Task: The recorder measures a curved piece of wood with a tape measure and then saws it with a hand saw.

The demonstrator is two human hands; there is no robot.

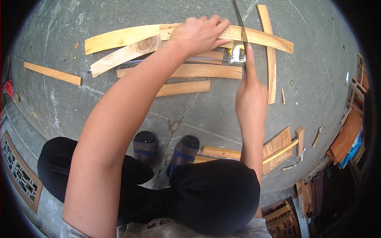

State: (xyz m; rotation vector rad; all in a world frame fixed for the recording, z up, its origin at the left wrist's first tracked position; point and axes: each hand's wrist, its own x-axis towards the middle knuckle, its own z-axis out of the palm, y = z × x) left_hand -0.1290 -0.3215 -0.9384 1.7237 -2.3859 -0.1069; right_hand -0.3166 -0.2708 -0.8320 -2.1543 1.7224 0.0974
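My left hand [200, 35] grips a long pale wooden plank [264, 37] from above, thumb along its near edge and fingers over the far one. In my right hand [252, 95] is a handsaw [238, 16], its handle hidden in my closed fingers and my index finger stretched along it. The thin dark blade crosses the plank just right of my left hand. A tape measure [238, 53] with a pale case lies beside the blade, below the plank. Under and near my left forearm are a shorter board [131, 53] with a dark knot and several other wooden strips [206, 71].
Another strip [271, 75] runs crosswise under the plank's right end. A narrow slat [53, 73] lies on the concrete floor [99, 12] at left. Wood offcuts [279, 146] and a hammer-like tool [317, 136] are at lower right. Stacked timber [347, 135] lines the right edge. My sandaled feet [184, 148] are below.
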